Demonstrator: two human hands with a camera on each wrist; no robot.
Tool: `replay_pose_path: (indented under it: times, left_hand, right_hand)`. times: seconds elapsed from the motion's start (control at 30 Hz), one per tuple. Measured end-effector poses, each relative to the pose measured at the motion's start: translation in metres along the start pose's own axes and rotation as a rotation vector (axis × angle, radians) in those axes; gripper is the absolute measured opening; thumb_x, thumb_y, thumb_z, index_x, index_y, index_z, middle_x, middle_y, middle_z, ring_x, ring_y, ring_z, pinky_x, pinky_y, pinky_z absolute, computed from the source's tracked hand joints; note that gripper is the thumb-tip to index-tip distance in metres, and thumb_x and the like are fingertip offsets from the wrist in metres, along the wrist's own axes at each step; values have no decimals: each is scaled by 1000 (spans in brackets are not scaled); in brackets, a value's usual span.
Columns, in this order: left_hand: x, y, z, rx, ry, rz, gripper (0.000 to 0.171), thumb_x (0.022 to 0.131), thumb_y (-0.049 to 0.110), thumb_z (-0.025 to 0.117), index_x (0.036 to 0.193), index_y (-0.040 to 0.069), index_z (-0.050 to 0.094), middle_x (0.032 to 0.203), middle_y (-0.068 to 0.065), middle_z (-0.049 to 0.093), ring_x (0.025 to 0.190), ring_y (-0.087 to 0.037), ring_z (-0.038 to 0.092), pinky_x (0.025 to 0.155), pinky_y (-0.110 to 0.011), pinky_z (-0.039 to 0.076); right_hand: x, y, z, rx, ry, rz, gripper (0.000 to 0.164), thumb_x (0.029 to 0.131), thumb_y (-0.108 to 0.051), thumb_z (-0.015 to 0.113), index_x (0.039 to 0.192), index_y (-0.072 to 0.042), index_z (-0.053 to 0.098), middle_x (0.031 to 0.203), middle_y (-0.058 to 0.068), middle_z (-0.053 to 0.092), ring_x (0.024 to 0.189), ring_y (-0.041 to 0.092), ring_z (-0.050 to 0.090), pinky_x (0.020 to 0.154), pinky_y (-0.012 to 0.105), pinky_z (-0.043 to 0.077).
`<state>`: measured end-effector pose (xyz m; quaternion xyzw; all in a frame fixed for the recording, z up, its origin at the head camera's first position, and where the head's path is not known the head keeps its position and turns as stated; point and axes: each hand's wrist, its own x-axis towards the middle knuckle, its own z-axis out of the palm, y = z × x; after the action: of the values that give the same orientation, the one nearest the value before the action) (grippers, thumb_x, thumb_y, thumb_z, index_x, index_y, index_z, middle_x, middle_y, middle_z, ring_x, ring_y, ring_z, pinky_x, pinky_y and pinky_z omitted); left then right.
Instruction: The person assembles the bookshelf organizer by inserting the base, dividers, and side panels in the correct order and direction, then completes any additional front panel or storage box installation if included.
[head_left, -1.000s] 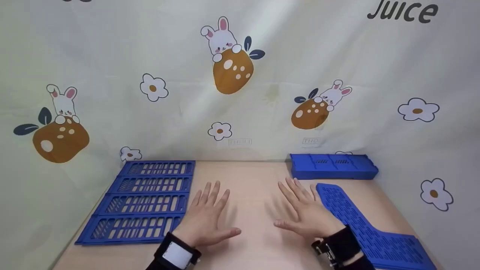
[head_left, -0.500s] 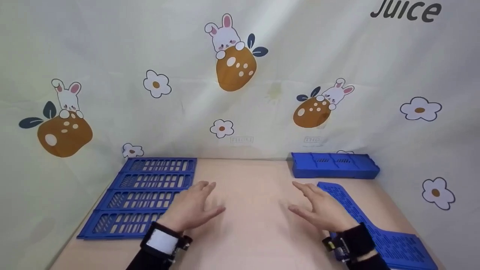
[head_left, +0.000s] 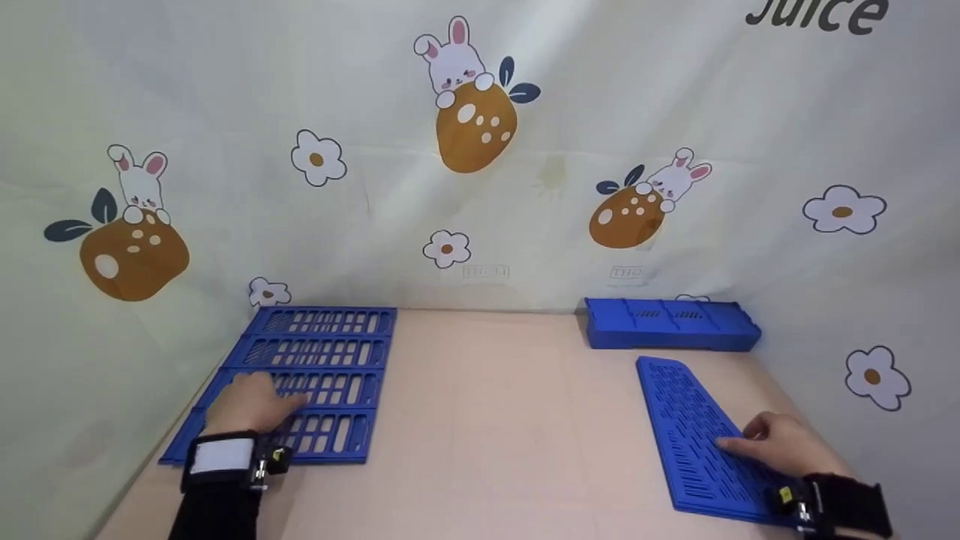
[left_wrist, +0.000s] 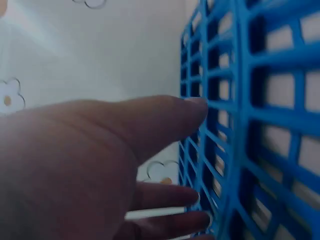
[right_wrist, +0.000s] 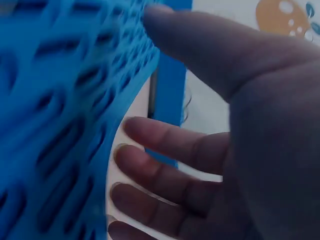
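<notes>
Several joined blue slotted panels (head_left: 360,435) lie flat at the left in the head view. My left hand (head_left: 247,405) is over their left part, and its fingertips are hidden there. In the left wrist view, the thumb and fingers reach toward the slotted panels (left_wrist: 242,110), with contact unclear. On the right lies a blue perforated panel (head_left: 675,427) with a curved inner edge. My right hand (head_left: 784,446) is at that edge. The right wrist view has its thumb over the perforated panel (right_wrist: 65,100) and the fingers spread beside the edge, without a visible pinch.
A long blue box-like piece (head_left: 675,334) stands at the back right against the printed curtain (head_left: 525,225). The pale tabletop (head_left: 487,420) stretches between the panels. Curtain also closes in both sides.
Both hands have parted from the middle of the table. The left moved left over the slotted panels, the right moved right to the perforated panel's curved edge. The head view tilted slightly down.
</notes>
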<state>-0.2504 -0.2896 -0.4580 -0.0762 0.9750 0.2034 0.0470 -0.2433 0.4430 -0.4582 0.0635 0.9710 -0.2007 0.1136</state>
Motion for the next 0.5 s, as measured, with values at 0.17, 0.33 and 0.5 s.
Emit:
replay_pose_path:
  times: [0.17,0.33,0.5]
  left_hand:
    - [4,-11,4,14,-33,-68,92,88,61,69,122,-23,57,120,-50,51,89,-44,59,77,-63,54]
    - [7,-15,7,-52,-23,-84,84,91,55,67,117,-24,59,108,-41,57,82,-37,57,73,-54,52]
    - [7,-13,11,-142,0,-93,75,89,53,70,105,-19,64,87,-24,63,73,-29,59,62,-39,49]
  right_hand:
    - [-3,5,1,-32,-7,29,83,75,-73,74,107,2,66,91,8,67,85,25,58,84,53,45]
    - [-3,5,0,-56,43,16,72,79,-68,75,103,-1,69,92,6,70,87,27,60,90,65,31]
    - [-5,7,0,-61,70,7,66,80,-65,76,100,-2,70,91,5,71,86,26,60,89,64,30]
